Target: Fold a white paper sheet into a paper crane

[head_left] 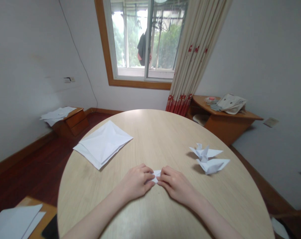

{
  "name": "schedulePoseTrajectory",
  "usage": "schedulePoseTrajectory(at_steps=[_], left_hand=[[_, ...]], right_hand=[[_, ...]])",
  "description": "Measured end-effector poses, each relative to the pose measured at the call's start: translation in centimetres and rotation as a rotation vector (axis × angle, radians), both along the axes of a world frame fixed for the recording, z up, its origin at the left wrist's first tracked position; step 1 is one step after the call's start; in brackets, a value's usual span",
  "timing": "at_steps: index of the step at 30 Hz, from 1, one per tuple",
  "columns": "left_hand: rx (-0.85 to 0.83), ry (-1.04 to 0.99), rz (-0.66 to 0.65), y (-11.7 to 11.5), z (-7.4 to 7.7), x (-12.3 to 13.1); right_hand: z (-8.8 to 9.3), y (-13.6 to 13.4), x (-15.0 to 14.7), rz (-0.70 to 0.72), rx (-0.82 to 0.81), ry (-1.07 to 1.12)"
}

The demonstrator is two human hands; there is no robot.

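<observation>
From where I sit, the head view looks down on a round, pale wood surface. Paper: small, white, folded, low on the near half of the surface, roughly midway across. Left hand grips its left end, fingers curled over the far side, thumb below on the near side. Right hand has the other end in much the same way, thumb tip close to the left one. I see a short strip of the paper between them, with a crease or edge running across it; the ends are covered by fingers, so I cannot tell the full shape. Both forearms reach in from the near edge.

To the left, well apart from the hands, I note a few white sheets, overlapping and slightly askew, with fold lines on the top one; their left corner reaches the rim. To the right, two folded birds: the far bird just behind the near bird, both with pointed wings. I cannot tell whether they touch.

Beyond the surface I log a window, a cream and red curtain, a desk at right and a cabinet at left with papers on top.
</observation>
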State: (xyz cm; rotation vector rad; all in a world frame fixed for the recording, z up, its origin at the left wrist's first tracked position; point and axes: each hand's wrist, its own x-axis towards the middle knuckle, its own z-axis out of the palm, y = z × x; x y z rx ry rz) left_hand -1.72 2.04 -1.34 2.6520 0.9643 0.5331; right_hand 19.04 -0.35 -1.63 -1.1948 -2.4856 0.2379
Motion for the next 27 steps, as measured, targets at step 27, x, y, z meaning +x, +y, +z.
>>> schedulePoseTrajectory(at_steps=[27], left_hand=[[-0.243,-0.019,0.188,-0.31,0.26,0.39]], right_hand=[[0.50,-0.20,-0.79,-0.041,-0.032,0.030]])
